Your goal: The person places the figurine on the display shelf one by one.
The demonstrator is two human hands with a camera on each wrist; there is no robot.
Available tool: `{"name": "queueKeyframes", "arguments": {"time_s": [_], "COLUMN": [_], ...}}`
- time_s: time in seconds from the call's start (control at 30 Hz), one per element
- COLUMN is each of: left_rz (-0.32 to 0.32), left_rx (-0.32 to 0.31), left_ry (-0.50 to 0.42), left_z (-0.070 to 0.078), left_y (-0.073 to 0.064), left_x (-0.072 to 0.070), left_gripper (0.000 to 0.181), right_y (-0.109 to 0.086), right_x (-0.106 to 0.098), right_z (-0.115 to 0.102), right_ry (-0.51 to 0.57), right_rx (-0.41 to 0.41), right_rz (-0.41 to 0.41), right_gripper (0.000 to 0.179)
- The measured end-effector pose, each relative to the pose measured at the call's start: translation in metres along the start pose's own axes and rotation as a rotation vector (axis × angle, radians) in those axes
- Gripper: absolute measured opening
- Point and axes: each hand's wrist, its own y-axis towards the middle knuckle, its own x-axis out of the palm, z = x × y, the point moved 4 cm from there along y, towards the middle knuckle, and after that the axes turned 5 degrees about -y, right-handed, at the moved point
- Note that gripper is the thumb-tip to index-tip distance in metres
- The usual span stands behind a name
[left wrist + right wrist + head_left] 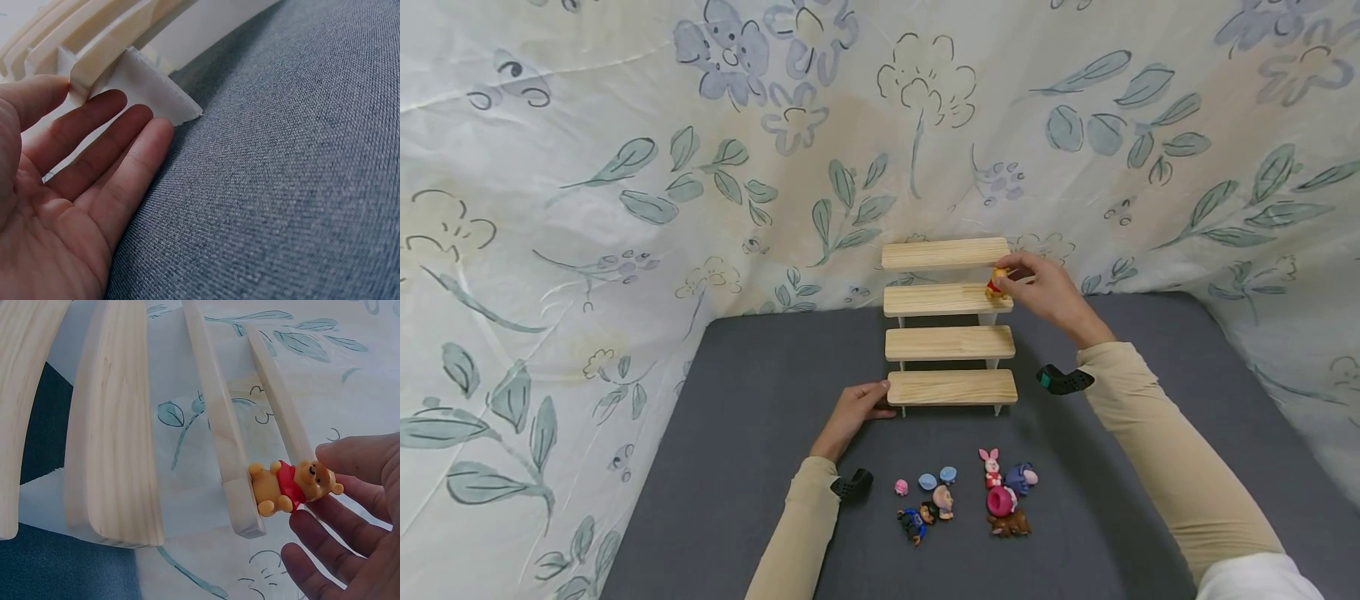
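A four-tier wooden display stand (951,343) with white supports rises in the middle of the head view. At the right end of its second tier from the top sits a yellow bear figurine (279,486) in a red shirt, its bottom on the board. My right hand (1047,292) pinches the figurine's head between thumb and fingers. Down at the lowest tier, my left hand (855,408) holds the left end of the board (100,62), thumb on its edge and index finger beneath. The other left fingers lie along the white support (156,90).
In front of the stand lie a pink piglet figurine (991,468), a blue donkey figurine (1019,478), a magenta pot-like piece (1000,501), a brown figurine (1009,524), a blue-clad figurine (913,525) and small blue pieces (928,482). A floral cloth (820,192) hangs behind the grey table (760,383).
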Motion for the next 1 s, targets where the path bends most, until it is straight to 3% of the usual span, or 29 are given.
{"name": "queueKeyframes", "arguments": {"time_s": [0.7,0.87,1.0], "left_rz": [-0.005,-0.002,0.006], "left_rx": [-0.015,-0.009,-0.017], "left_ry": [-0.005,-0.005,-0.018], "left_z": [0.003,0.002,0.001], "left_y": [-0.004,-0.001,0.002], "left_x": [0.000,0.001,0.000], "left_gripper": [0.049,0.049,0.048], "right_y": [-0.025,-0.038,-0.046], "right_x": [-0.023,-0.029,-0.031], "right_z": [-0.021,-0.034,-0.046], "right_ry": [0.047,0.057,0.064], "right_rx": [-0.033,-0.081,-0.173], "right_rz": [0.084,0.072,0.067], "right_gripper": [0.038,0.037,0.032]}}
